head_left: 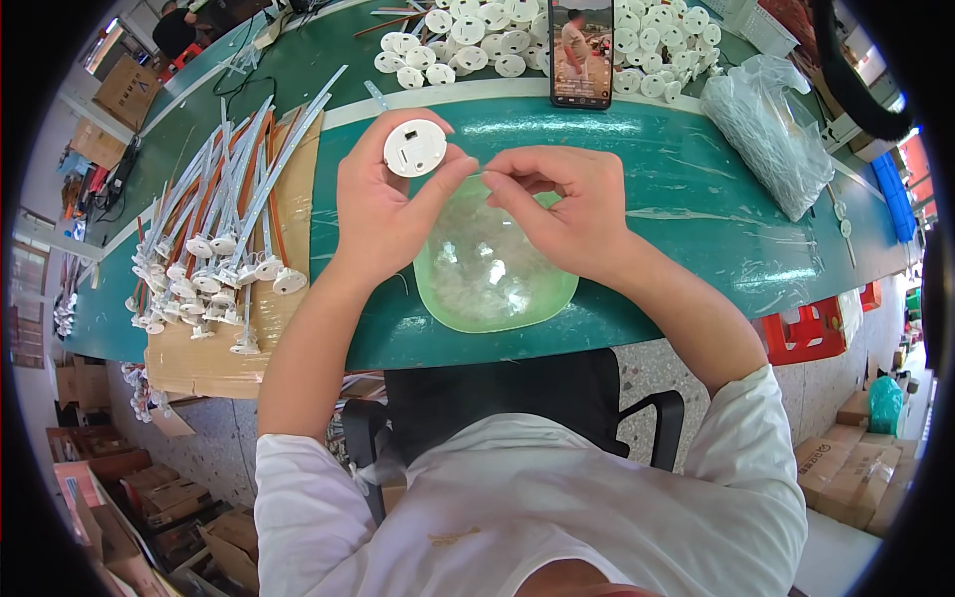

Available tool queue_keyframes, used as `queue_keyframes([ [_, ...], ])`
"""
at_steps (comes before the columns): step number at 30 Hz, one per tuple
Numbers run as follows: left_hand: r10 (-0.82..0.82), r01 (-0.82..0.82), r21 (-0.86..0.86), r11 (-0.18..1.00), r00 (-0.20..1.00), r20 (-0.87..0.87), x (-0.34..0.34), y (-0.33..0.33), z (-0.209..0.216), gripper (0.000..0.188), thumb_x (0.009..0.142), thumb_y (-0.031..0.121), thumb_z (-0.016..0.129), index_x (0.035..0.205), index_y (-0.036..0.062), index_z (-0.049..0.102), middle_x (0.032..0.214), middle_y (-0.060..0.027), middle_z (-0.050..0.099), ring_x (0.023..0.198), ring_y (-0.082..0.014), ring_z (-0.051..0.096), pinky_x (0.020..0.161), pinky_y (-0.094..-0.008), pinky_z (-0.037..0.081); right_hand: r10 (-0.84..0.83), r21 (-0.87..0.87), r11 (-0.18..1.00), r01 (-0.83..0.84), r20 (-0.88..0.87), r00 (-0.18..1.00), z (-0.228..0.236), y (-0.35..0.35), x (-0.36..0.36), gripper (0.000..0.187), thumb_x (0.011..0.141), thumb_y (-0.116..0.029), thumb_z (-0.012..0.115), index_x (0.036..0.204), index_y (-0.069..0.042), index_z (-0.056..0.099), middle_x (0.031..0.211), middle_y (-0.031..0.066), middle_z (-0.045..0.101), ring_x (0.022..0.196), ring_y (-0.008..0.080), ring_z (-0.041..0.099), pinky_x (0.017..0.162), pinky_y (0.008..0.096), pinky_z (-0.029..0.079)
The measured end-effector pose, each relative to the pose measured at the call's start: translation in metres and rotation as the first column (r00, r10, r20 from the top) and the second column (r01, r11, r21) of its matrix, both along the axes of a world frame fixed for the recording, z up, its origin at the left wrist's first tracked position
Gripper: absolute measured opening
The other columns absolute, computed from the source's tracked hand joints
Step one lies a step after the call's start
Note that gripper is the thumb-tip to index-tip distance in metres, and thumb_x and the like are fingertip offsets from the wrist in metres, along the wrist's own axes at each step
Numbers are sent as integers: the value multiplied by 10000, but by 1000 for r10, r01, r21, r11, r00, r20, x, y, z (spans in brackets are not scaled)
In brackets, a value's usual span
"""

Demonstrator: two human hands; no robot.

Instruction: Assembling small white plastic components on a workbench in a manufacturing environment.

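Observation:
My left hand point(383, 204) is closed around a round white plastic disc point(415, 149) with a small dark rectangular socket and a slot on its face. The end of a pale strip point(376, 96) sticks up behind these fingers; whether it joins the disc is hidden. My right hand point(562, 204) is closed in a pinch beside my left thumb tip. Whatever sits between its fingertips is too small to name. Below both hands stands a light green bowl point(438, 310) holding clear, shiny plastic material point(487, 254).
Left, cardboard point(199, 366) bears several strips with white discs point(214, 264). White discs point(468, 30) pile at the back around an upright phone point(580, 50). A clear plastic bag point(771, 129) lies right on the green table point(686, 269). A red stool point(806, 333) stands beyond the table's edge.

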State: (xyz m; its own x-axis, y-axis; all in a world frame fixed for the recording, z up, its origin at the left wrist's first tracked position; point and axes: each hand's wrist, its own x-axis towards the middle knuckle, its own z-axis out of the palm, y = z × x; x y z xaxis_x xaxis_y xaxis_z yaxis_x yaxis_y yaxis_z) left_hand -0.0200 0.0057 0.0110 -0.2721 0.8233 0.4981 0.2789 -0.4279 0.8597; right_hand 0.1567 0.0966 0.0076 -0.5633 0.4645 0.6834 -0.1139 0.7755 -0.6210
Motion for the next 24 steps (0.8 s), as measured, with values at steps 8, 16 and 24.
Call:
queue_keyframes([
  [8,-122,139,60,989,968,-219,4,4,-4,443,929,-24,602,1353,22,480,1112,-144,709,942,-247,702,886,-343,533,-85,193,973,123,-192,978,5,-1,1,81,843,14,742,921,20,722,816,91,748,663,147,735,589,239,580],
  [16,-88,82,-33,996,871,-483,9,1,-5,573,928,-65,532,1466,56,375,1108,-214,685,986,-457,660,836,-441,530,-108,233,965,123,-73,991,5,-6,1,122,806,29,750,924,15,722,762,93,732,623,152,723,554,244,575],
  [24,-71,74,-15,997,837,-543,10,0,-10,655,904,-44,561,1512,41,332,1058,-250,685,932,-461,674,799,-456,540,-142,159,975,153,-79,987,2,-9,-1,94,805,25,741,894,16,711,756,100,729,634,158,728,567,250,587],
])
